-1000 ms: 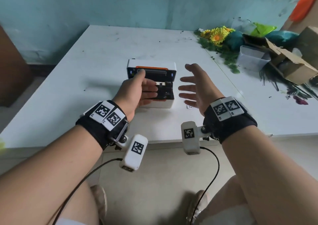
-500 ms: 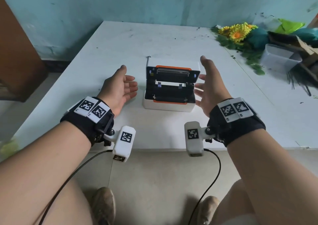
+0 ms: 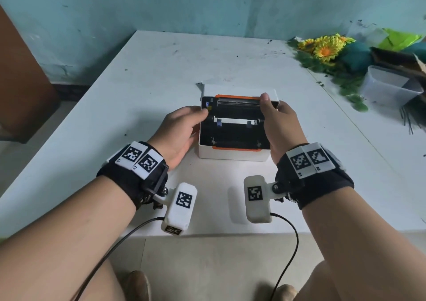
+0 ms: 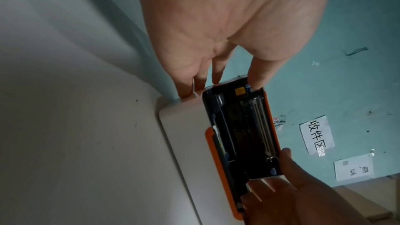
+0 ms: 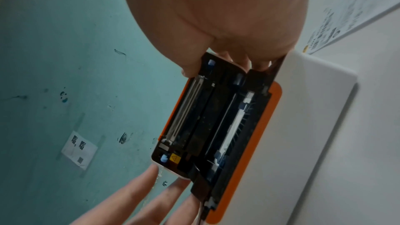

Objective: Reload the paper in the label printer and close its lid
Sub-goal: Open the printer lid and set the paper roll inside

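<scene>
A white label printer (image 3: 230, 156) with orange trim sits mid-table, its lid (image 3: 237, 103) standing open toward the wall. A white strip (image 3: 235, 121) lies across the black paper bay. My left hand (image 3: 196, 118) pinches the lid's left end, thumb on the inner face and fingers behind. My right hand (image 3: 272, 109) pinches the right end, thumb at the top edge. In the left wrist view the left hand (image 4: 227, 32) holds the lid (image 4: 255, 126). The right wrist view shows the right hand (image 5: 227, 14) on the lid (image 5: 184, 114) over the strip (image 5: 236, 122).
Artificial sunflowers (image 3: 325, 47), a clear plastic tub (image 3: 389, 86) and a cardboard box (image 3: 405, 59) crowd the table's right side. A brown cabinet (image 3: 20, 82) stands at the left. The teal wall (image 3: 207, 6) is close behind the table (image 3: 138, 93).
Half a second ago both hands hovered open beside the printer. Now each has moved in and taken hold of one end of the open lid.
</scene>
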The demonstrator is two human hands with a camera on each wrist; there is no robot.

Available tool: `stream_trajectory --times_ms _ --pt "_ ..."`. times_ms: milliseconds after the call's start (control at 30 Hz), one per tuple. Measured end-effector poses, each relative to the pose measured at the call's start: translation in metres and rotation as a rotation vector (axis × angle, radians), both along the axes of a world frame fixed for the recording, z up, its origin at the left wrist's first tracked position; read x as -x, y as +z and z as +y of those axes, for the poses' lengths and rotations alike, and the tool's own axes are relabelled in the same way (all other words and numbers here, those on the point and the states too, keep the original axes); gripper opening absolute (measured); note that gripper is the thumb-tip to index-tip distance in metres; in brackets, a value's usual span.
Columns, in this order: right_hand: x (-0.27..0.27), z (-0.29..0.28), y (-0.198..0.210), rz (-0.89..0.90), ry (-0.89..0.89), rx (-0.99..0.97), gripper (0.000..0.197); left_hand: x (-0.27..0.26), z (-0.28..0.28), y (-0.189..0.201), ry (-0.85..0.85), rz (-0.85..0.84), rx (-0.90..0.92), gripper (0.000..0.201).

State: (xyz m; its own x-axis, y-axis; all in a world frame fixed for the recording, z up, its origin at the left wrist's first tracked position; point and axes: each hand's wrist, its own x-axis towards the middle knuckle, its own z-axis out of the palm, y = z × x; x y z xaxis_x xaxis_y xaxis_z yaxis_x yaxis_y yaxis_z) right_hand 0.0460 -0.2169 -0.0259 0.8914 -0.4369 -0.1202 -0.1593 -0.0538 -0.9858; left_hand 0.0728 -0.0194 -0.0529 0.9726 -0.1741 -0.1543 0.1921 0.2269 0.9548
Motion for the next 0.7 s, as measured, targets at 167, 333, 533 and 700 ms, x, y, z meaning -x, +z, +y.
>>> stream_trajectory --times_ms 167,333,533,700 --pt "-0.005 -0.003 0.001 -0.039 0.04 0.013 0.047 -0.008 -0.004 -0.004 -0.05 -0.024 0.031 0.034" --pt "-0.003 -0.009 0.004 0.01 -0.056 -0.045 0.051 -0.008 -0.012 0.003 -0.087 -0.043 0.017 0.022" --pt "0.0 -0.009 -0.002 0.072 -0.326 -0.054 0.101 -0.007 -0.021 0.006 -0.01 0.03 -0.059 0.011" --pt "0.004 -0.021 0.0 0.134 -0.495 -0.077 0.11 -0.001 -0.025 0.004 -0.076 0.149 -0.072 0.004"
